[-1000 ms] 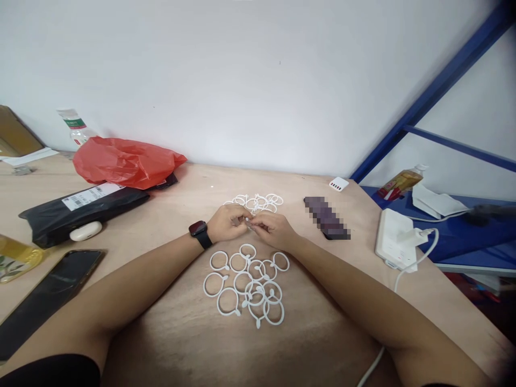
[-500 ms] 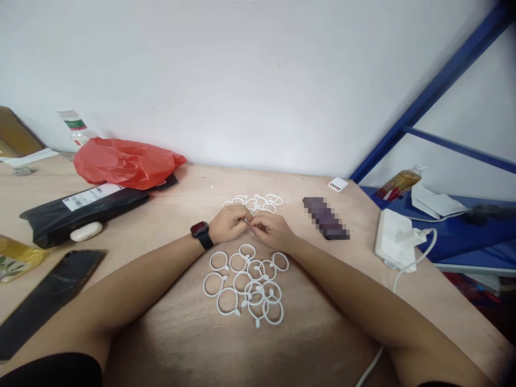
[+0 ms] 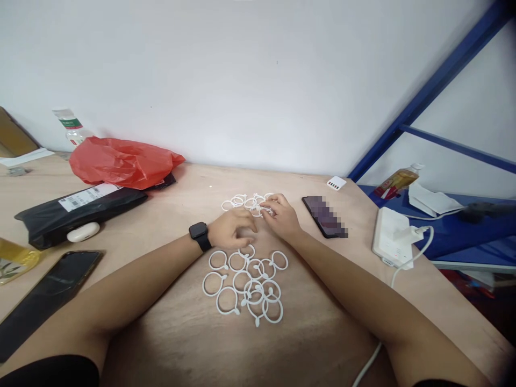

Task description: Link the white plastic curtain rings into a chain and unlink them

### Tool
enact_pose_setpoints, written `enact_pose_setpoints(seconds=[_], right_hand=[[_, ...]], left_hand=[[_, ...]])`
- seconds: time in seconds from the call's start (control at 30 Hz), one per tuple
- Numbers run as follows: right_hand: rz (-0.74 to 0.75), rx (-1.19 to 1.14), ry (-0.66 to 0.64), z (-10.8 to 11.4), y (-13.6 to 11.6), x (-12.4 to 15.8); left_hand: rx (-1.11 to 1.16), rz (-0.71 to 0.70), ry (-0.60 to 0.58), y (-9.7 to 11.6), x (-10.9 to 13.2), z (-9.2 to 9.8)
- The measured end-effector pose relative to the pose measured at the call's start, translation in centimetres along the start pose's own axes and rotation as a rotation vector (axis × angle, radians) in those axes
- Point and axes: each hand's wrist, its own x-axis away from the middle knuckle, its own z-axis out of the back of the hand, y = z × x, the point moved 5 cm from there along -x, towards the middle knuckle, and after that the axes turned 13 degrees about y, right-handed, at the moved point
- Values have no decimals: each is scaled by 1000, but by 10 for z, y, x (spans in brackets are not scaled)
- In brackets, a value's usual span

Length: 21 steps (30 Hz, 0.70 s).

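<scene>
right hand (image 3: 282,217) on far rings (image 3: 243,203), left hand (image 3: 234,232) curled by near rings (image 3: 255,293); both grips unclear.
Risk: interlocked rings could snag, dragging neighbours along.

This looks like a makeshift workroom or storeroom bench rather than a tidy office. A bare plywood tabletop (image 3: 181,338) is pushed against a blank white wall (image 3: 242,80), with a blue steel rack (image 3: 423,102) off its right edge. A black courier bag (image 3: 80,207) with a shipping label and a red plastic bag (image 3: 121,161) lie toward the far left corner. A power strip (image 3: 393,236) with a plugged-in charger sits at the right edge, and identical white plastic rings (image 3: 245,282) lie in batches at the middle.
</scene>
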Motion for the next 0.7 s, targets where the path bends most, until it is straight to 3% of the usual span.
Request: enact_pose_setpoints(seconds=[0.1,0.2,0.5,0.6,0.7], right_hand=[[64,-37,6,0,-8,3],[134,-130,-13,0,-19,5],[290,-279,-63,9,-32,7],[382,-307,-112,10,-37,9],[464,-271,-183,8,-44,10]], left_hand=[[-8,4,-102,1,3,-11],[-7,64,-122,-5,6,-15],[-98,327,71,-23,5,-3],[10,433,105,-29,7,-3],[133,453,108,-33,8,-5]])
